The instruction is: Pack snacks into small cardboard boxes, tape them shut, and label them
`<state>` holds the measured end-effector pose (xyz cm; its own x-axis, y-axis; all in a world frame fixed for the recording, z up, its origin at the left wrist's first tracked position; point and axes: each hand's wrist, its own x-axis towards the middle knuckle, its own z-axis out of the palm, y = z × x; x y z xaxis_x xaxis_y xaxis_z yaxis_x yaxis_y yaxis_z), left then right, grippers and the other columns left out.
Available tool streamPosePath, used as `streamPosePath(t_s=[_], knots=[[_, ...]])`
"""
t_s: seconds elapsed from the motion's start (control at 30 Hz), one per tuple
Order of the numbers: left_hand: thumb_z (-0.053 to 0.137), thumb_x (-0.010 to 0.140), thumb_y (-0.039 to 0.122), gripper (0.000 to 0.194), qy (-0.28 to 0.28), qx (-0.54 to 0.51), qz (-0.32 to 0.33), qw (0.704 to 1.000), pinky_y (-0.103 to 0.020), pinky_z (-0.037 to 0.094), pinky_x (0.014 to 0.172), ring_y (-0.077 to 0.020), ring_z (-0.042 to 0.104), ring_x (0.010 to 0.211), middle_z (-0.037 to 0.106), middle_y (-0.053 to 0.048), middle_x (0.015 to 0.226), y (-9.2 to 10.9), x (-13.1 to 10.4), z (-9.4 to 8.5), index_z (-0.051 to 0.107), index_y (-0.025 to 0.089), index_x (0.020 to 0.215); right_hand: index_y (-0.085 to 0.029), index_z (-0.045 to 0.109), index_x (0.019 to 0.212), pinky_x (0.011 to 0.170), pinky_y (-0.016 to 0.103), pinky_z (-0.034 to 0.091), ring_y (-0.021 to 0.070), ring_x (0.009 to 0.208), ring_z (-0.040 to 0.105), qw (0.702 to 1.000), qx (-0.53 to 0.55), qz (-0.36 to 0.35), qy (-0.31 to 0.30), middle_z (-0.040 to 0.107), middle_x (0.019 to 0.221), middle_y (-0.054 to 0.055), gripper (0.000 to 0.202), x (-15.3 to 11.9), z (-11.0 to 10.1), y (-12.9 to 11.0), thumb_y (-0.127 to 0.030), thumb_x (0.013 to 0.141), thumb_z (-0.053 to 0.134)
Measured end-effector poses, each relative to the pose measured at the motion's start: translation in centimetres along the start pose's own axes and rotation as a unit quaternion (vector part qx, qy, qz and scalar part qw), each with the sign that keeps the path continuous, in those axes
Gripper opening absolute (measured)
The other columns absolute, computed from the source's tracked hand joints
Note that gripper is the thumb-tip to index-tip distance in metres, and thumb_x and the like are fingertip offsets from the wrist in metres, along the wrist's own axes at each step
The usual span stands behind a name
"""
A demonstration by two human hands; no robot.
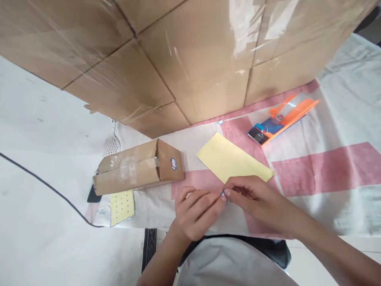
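Close together over the near edge of the table, my left hand [198, 212] and my right hand [256, 200] pinch a small blue-edged piece [226, 197] between their fingertips. Most of that piece is hidden, so its kind does not show. Just beyond my fingers lies a flat yellow sheet of paper [233, 157], partly behind my right hand. Further off, a small white cutout with a blue outline [220, 122] rests on the cloth. An orange and blue tape dispenser [282, 119] sits to the right of the paper.
Large taped cardboard boxes [202, 71] stand along the back. At left are a smaller cardboard box [139, 167] bearing a blue-outlined sticker [174, 163], a dotted yellow piece [122, 207], a dark flat object [94, 195] and a perforated white item [111, 146]. A pink-and-white cloth [324, 174] covers the table.
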<state>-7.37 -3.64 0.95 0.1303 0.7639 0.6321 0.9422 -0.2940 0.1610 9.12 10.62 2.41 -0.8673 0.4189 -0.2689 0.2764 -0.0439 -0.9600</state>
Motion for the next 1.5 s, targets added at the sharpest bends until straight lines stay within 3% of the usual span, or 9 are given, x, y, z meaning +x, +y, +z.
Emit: streamPosePath(t_s=[0.3,0.5,0.63,0.77,0.9,1.07,1.3,1.4,1.5], knots=[[0.07,0.092,0.007,0.017,0.056,0.049,-0.07,0.995,-0.032,0.045,0.079,-0.0133,0.074,0.081,0.082,-0.004,0.093,-1.1,-2.9,-2.8,0.072,0.018,0.104,-0.019,0.061,0.075,0.057,0.026,0.034,0.011,0.064,0.045,0.985,-0.134,-0.103,-0.042,0.053,0.068,-0.003,0.027,2.6,2.4,-3.7,-0.029,0.099,0.054],[0.076,0.082,0.001,0.024,0.134,0.138,-0.115,0.975,-0.033,0.051,0.077,-0.018,0.073,0.081,0.079,-0.005,0.087,-3.6,-5.9,-5.1,0.07,0.018,0.097,-0.018,0.071,0.091,0.061,0.026,0.037,0.011,0.064,0.048,0.964,-0.117,-0.24,-0.019,0.059,0.071,-0.003,0.02,10.2,3.3,-3.6,-0.03,0.1,0.058],[0.077,0.079,0.002,0.027,0.16,0.191,-0.123,0.961,-0.033,0.052,0.077,-0.0181,0.072,0.077,0.077,-0.003,0.085,-5.1,-7.3,-6.1,0.07,0.021,0.097,-0.017,0.07,0.089,0.063,0.026,0.038,0.0113,0.065,0.049,0.927,-0.123,-0.35,-0.056,0.064,0.076,0.0,0.022,15.7,3.6,-2.8,-0.032,0.101,0.058],[0.079,0.083,0.017,0.032,0.198,0.266,-0.141,0.933,-0.045,0.052,0.092,-0.0298,0.069,0.106,0.075,-0.014,0.114,-6.6,-7.4,-6.9,0.072,0.023,0.113,-0.018,0.069,0.093,0.072,0.027,0.041,0.0143,0.075,0.058,0.881,-0.197,-0.418,-0.104,0.069,0.089,0.005,0.024,18.0,3.5,-2.3,-0.031,0.104,0.051],[0.059,0.098,0.038,0.05,0.144,0.248,-0.212,0.934,-0.059,0.037,0.115,-0.0382,0.049,0.144,0.055,-0.019,0.152,-8.3,-6.8,-6.7,0.058,0.023,0.145,-0.018,0.067,0.094,0.072,0.028,0.041,0.0149,0.075,0.059,0.877,-0.201,-0.427,-0.091,0.068,0.088,0.004,0.025,18.2,3.7,-1.7,-0.031,0.106,0.049],[0.053,0.1,0.047,0.051,0.136,0.262,-0.224,0.929,-0.059,0.012,0.125,-0.0371,0.047,0.145,0.059,-0.016,0.15,-9.3,-6.8,-5.3,0.058,0.025,0.147,-0.019,0.067,0.094,0.072,0.028,0.04,0.0155,0.077,0.061,0.889,-0.195,-0.407,-0.079,0.069,0.091,0.004,0.024,18.1,4.0,-0.8,-0.034,0.105,0.051],[0.053,0.099,0.045,0.052,0.13,0.285,-0.226,0.922,-0.063,0.018,0.122,-0.0377,0.049,0.141,0.062,-0.016,0.147,-9.2,-6.6,-5.2,0.059,0.024,0.146,-0.02,0.061,0.091,0.071,0.027,0.038,0.0145,0.074,0.057,0.921,-0.158,-0.353,-0.055,0.068,0.085,0.001,0.015,17.9,4.9,-0.8,-0.031,0.101,0.057],[0.055,0.098,0.045,0.052,0.123,0.294,-0.229,0.92,-0.063,0.021,0.121,-0.0387,0.05,0.14,0.062,-0.015,0.146,-9.4,-6.4,-5.3,0.059,0.024,0.146,-0.021,0.06,0.109,0.067,0.027,0.036,0.0141,0.068,0.054,0.944,-0.134,-0.3,-0.019,0.063,0.078,-0.003,0.022,18.2,4.8,-0.5,-0.038,0.096,0.066],[0.056,0.099,0.043,0.052,0.102,0.3,-0.232,0.92,-0.063,0.026,0.119,-0.0384,0.051,0.139,0.061,-0.015,0.147,-9.6,-6.2,-5.7,0.057,0.025,0.148,-0.021,0.059,0.12,0.068,0.027,0.038,0.0142,0.071,0.056,0.953,-0.074,-0.292,-0.038,0.066,0.083,-0.002,0.026,18.3,4.8,0.4,-0.035,0.098,0.062]])
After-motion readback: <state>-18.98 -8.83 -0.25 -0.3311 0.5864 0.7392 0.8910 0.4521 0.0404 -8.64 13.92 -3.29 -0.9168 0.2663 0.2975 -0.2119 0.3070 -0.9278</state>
